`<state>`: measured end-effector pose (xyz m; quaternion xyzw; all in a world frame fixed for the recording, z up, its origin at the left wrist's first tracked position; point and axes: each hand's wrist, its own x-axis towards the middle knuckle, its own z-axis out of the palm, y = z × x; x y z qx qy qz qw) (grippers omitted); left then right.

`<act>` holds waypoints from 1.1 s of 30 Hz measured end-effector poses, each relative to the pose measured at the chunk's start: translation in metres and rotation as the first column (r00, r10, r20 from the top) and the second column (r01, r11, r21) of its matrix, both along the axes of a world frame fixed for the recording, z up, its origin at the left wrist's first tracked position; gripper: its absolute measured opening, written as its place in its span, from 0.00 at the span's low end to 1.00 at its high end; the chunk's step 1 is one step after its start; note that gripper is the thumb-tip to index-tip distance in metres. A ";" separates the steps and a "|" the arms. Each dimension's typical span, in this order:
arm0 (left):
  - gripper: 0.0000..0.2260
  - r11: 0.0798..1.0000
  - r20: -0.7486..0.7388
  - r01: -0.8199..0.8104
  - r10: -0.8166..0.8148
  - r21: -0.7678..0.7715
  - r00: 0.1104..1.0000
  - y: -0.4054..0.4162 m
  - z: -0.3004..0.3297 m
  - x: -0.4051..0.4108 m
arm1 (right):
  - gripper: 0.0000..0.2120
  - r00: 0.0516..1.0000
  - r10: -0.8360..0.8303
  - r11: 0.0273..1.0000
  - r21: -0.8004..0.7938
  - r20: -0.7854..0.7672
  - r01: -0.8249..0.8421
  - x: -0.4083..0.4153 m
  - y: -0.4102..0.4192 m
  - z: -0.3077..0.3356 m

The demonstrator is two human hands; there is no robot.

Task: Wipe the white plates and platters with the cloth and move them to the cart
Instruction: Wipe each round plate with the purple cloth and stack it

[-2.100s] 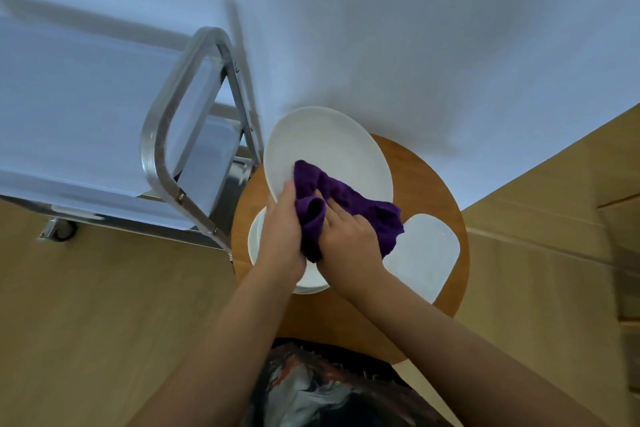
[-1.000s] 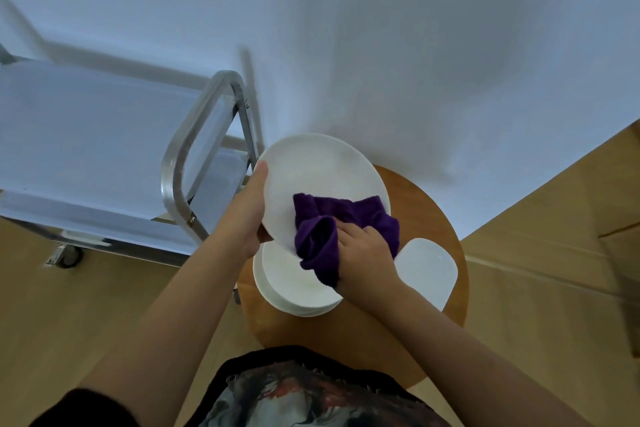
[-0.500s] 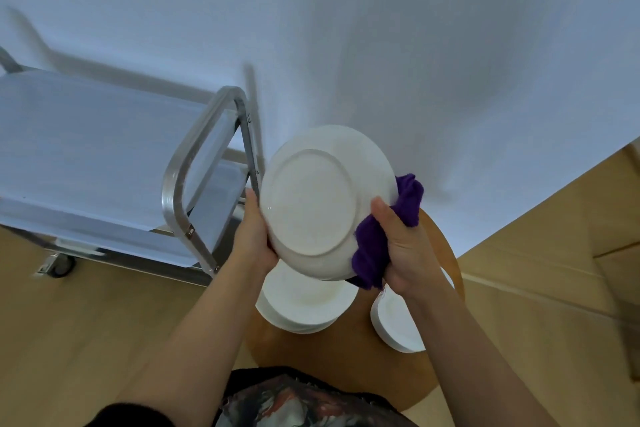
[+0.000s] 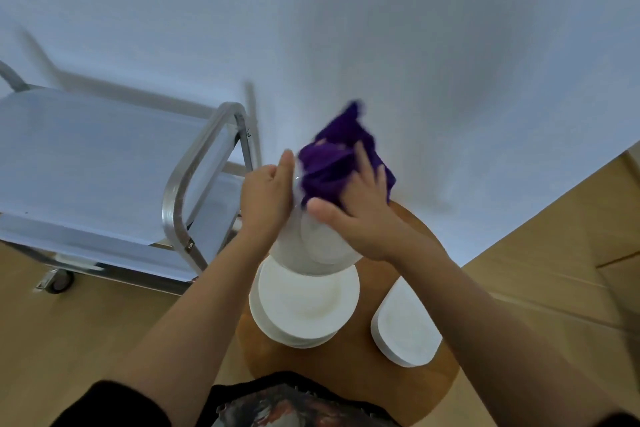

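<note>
On your far left stands the metal cart (image 4: 104,163), its top shelf bare, close beside the round wooden table (image 4: 408,381) so a clean plate has a short trip. Your left hand (image 4: 265,199) grips the left edge of the white plate (image 4: 318,246), thumb up and fingers wrapped behind it, to keep it steady in the air above the table. The plate is tipped up on its edge, its bottom facing you, top rim leaning toward the wall. Your right hand (image 4: 360,211) is spread flat, pushing the purple cloth (image 4: 336,163) against the plate's upper part so it rubs well. Below waits a stack of round plates (image 4: 304,305), and to the right the platters (image 4: 405,329), long side running away from you.
</note>
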<state>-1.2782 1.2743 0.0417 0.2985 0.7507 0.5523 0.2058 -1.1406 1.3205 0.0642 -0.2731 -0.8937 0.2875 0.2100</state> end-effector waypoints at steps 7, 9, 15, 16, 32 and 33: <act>0.20 0.993 -0.166 0.117 -0.116 -0.004 0.979 -0.006 0.022 -0.002 | 0.40 0.923 -0.015 0.921 0.365 0.385 -0.137 -0.012 0.026 0.023; 0.20 0.994 -0.243 0.111 -0.114 -0.025 0.963 -0.006 0.027 0.000 | 0.41 0.929 -0.025 0.894 0.424 0.371 -0.146 -0.013 0.032 0.026; 0.23 0.995 -0.263 0.099 -0.090 0.024 0.961 -0.010 0.025 0.004 | 0.39 0.986 0.026 0.895 0.436 0.164 -0.096 0.002 0.042 0.023; 0.22 0.995 -0.249 0.095 -0.085 0.032 0.965 -0.010 0.025 0.005 | 0.39 0.989 0.023 0.901 0.427 0.145 -0.084 0.004 0.043 0.021; 0.15 0.949 0.550 -0.316 0.265 -0.002 0.792 -0.013 0.012 0.018 | 0.42 0.702 -0.639 0.711 -0.590 -0.315 0.382 0.029 0.003 -0.051; 0.15 0.949 0.586 -0.315 0.257 -0.004 0.768 -0.014 0.010 0.021 | 0.41 0.691 -0.650 0.690 -0.626 -0.316 0.363 0.028 0.003 -0.051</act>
